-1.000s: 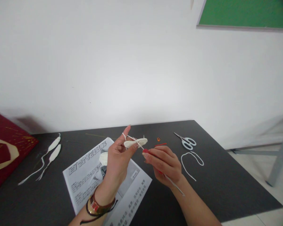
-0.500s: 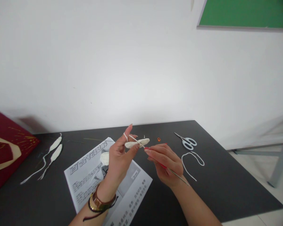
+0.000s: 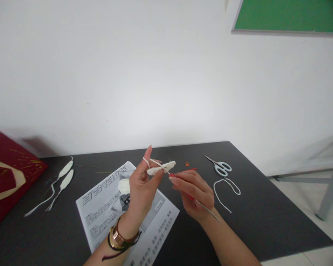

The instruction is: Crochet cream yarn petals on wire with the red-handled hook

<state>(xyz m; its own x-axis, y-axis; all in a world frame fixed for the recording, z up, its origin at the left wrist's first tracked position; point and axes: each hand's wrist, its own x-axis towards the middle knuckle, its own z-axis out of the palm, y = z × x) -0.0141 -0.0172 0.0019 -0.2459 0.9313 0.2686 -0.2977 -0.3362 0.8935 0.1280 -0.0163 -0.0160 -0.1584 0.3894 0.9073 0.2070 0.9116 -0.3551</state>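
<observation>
My left hand (image 3: 141, 184) is raised over the table, pinching a small white crocheted petal (image 3: 161, 168) between thumb and middle finger, with white yarn looped round the upright index finger. My right hand (image 3: 193, 192) is closed on a thin crochet hook (image 3: 208, 210) with a red grip, its tip poked into the petal. Both hands hover above a printed instruction sheet (image 3: 105, 210) lying on the dark table (image 3: 266, 221).
Two finished white petals (image 3: 63, 175) with long tails lie at the left. A red box (image 3: 8, 177) sits at the far left edge. Scissors (image 3: 220, 167), a loop of white yarn (image 3: 224, 188) and a small orange marker (image 3: 187, 164) lie to the right.
The hook has worked slightly back and forth in the petal; my right hand shifted a little and both hands stay in nearly the same place.
</observation>
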